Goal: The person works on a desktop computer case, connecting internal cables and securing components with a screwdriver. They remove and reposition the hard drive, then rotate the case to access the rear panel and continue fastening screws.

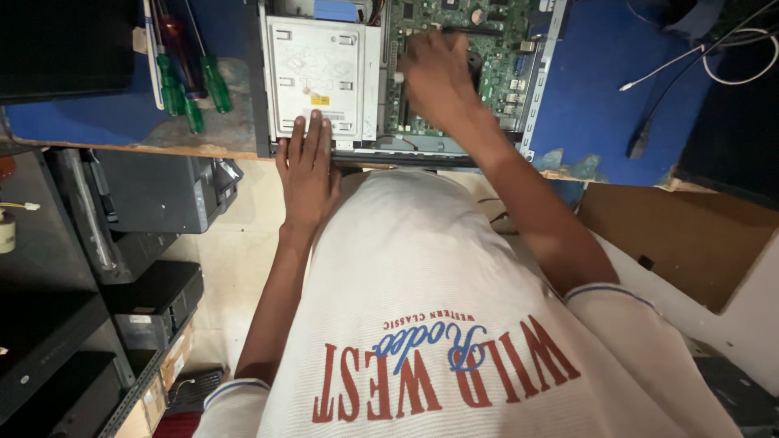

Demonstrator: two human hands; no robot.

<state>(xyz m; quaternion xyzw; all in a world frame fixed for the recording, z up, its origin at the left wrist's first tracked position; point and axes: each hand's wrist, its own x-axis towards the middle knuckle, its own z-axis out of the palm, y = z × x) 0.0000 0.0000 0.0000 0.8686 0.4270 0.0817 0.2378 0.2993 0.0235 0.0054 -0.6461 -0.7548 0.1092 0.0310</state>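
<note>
An open desktop computer case lies on a blue worktop. My left hand rests flat on the case's front edge, fingertips on the silver metal drive cage, and holds nothing. My right hand reaches into the case over the green motherboard. Its fingers are curled down and blurred, so anything under them is hidden. My white shirt with printed lettering fills the lower part of the view.
Several green-handled screwdrivers lie on the worktop left of the case. A white cable and a black cable lie to the right. Black devices fill a shelf at lower left, and a cardboard sheet leans at right.
</note>
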